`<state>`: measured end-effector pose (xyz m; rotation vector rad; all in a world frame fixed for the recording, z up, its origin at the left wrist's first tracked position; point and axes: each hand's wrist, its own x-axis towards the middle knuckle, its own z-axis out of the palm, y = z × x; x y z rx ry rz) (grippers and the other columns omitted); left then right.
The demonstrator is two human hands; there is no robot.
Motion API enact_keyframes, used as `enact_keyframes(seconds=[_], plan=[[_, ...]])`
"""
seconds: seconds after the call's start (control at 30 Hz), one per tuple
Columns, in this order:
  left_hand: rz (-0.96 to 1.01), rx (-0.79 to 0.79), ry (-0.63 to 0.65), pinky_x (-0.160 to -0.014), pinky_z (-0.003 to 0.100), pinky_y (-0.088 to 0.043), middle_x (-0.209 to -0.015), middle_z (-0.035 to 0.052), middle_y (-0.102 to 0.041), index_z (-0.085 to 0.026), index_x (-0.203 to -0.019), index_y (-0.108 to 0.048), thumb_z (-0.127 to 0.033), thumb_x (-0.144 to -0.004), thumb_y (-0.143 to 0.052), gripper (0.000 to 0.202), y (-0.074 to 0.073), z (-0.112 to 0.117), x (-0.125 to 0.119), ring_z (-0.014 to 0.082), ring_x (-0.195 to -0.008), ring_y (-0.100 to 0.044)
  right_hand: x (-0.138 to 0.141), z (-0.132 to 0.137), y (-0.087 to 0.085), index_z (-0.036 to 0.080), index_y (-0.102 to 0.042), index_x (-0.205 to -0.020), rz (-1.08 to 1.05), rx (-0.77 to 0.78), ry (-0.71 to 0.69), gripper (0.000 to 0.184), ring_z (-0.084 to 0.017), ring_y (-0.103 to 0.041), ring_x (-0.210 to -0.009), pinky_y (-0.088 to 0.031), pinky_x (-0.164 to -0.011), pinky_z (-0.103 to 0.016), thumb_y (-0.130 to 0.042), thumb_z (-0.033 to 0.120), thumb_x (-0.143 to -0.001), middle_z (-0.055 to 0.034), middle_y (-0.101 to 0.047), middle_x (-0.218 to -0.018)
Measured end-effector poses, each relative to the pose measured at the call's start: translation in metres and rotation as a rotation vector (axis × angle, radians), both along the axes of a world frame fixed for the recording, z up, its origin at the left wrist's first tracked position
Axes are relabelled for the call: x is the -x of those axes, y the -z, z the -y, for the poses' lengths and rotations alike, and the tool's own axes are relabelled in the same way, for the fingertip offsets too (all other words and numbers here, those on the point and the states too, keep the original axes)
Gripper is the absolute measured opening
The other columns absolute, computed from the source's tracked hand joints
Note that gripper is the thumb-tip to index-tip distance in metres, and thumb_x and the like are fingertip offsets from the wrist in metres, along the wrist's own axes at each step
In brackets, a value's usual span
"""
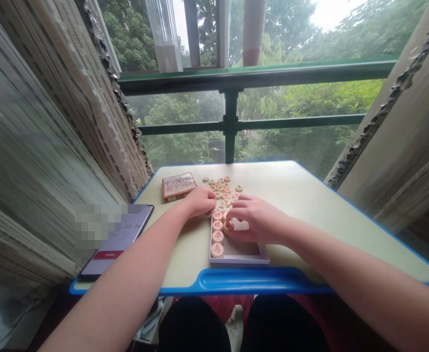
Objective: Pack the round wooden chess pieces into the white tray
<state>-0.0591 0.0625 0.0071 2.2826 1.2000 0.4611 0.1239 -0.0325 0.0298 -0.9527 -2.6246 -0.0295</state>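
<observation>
A shallow white box tray (239, 261) lies near the front of the table. Down its left side runs a column of round Chinese chess pieces (217, 236) with red characters. My right hand (253, 217) is over the tray, its thumb and fingers closed round a Chinese chess piece (229, 226) beside that column. At the tray's far left corner rests my left hand (200, 199), fingers curled in; what they hold, if anything, is hidden. Beyond both hands, loose chess pieces (226, 189) with red or dark characters lie in a cluster.
The chess box lid (179, 186) lies left of the loose pieces. A phone (117, 239) showing a timer is at the table's left edge. The pale table (331, 220) has a blue rim with a front groove. Curtains (100, 98) hang on both sides, before a railed window.
</observation>
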Motion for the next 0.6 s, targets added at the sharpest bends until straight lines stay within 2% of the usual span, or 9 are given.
enact_keyframes(seconds=[0.1,0.23,0.3,0.37,0.47,0.53,0.6], plan=[[0.011,-0.013,0.005,-0.047,0.023,-0.030,-0.044,-0.0027,-0.045,-0.015,-0.048,-0.054,-0.019,-0.053,-0.042,0.014,0.001,-0.001,0.001,0.0106,-0.049,-0.041,0.000,0.001,-0.002,0.018,-0.064,-0.076,-0.015,0.008,-0.010,0.010,-0.015,-0.047,-0.070,-0.039,-0.069,-0.028,-0.059,0.027,-0.074,-0.0043,-0.059,-0.073],[0.028,0.022,0.010,-0.047,0.023,-0.030,-0.043,-0.0025,-0.046,-0.014,-0.048,-0.056,-0.018,-0.053,-0.042,0.015,0.001,-0.001,0.001,0.0109,-0.048,-0.042,-0.004,-0.003,-0.003,0.018,-0.063,-0.077,-0.057,-0.010,-0.015,0.012,-0.015,-0.047,-0.067,-0.039,-0.070,-0.029,-0.057,0.029,-0.076,-0.0032,-0.058,-0.069],[0.056,0.033,0.005,-0.049,0.023,-0.033,-0.044,-0.0021,-0.049,-0.014,-0.049,-0.059,-0.018,-0.054,-0.043,0.017,0.000,-0.001,0.000,0.0114,-0.049,-0.045,-0.008,-0.010,-0.001,0.018,-0.063,-0.079,-0.116,-0.036,0.047,0.014,-0.015,-0.048,-0.068,-0.040,-0.070,-0.030,-0.054,0.027,-0.079,-0.0041,-0.059,-0.070],[0.129,0.035,-0.013,-0.053,0.024,-0.037,-0.047,-0.0011,-0.053,-0.014,-0.052,-0.062,-0.017,-0.055,-0.043,0.020,-0.001,0.000,-0.001,0.0123,-0.053,-0.048,-0.014,-0.018,0.002,0.017,-0.064,-0.083,-0.216,-0.068,0.176,0.015,-0.017,-0.049,-0.072,-0.041,-0.070,-0.030,-0.051,0.024,-0.080,-0.0059,-0.061,-0.075],[0.249,0.004,-0.064,-0.063,0.026,-0.042,-0.055,0.0010,-0.060,-0.013,-0.056,-0.065,-0.016,-0.057,-0.043,0.022,-0.003,0.001,-0.004,0.0142,-0.061,-0.054,-0.020,-0.033,0.010,0.017,-0.066,-0.085,-0.358,-0.036,0.298,0.018,-0.018,-0.052,-0.079,-0.042,-0.074,-0.032,-0.051,0.025,-0.081,-0.0069,-0.064,-0.080],[0.315,0.009,-0.073,-0.069,0.028,-0.044,-0.067,0.0031,-0.066,-0.013,-0.067,-0.069,-0.014,-0.058,-0.044,0.026,-0.004,0.002,-0.006,0.0159,-0.069,-0.057,-0.022,-0.041,0.014,0.018,-0.068,-0.084,-0.400,0.013,0.299,0.020,-0.019,-0.054,-0.083,-0.043,-0.078,-0.032,-0.050,0.025,-0.082,-0.0064,-0.066,-0.083],[0.407,0.088,-0.021,-0.076,0.030,-0.045,-0.088,0.0058,-0.069,-0.013,-0.090,-0.069,-0.014,-0.061,-0.046,0.037,-0.003,0.003,-0.007,0.0179,-0.082,-0.059,-0.023,-0.047,0.017,0.019,-0.069,-0.084,-0.398,0.035,0.314,0.022,-0.020,-0.054,-0.087,-0.042,-0.082,-0.034,-0.048,0.024,-0.082,-0.0056,-0.068,-0.087]])
